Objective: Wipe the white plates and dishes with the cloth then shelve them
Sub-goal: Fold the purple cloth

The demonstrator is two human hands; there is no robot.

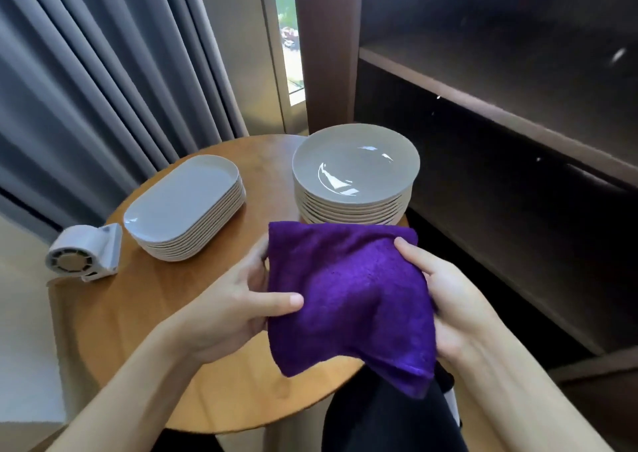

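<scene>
— Item one, the cloth?
— Purple cloth (pixel 348 296), folded, held over the table's five-o'clock edge. My left hand (pixel 241 299) pinches its nine-o'clock side, thumb on top. My right hand (pixel 445 296) grips its three-o'clock side. The hands are apart with the cloth between them, and it touches no crockery.
— The crockery?
— Stack of round plates (pixel 355 168) at the table's one o'clock, just beyond the cloth. Stack of oblong dishes (pixel 183 203) at eleven o'clock. Both stand on the round table (pixel 145 313).
— Shelved so far?
— No white piece shows on the dark shelves (pixel 518 85) at three o'clock. I judge the task barely begun: every piece is yet to wipe and shelve.
— Sundries?
— White fan-like gadget (pixel 83 256) at the nine-o'clock edge, and a grey curtain (pixel 103 71) beyond.
</scene>
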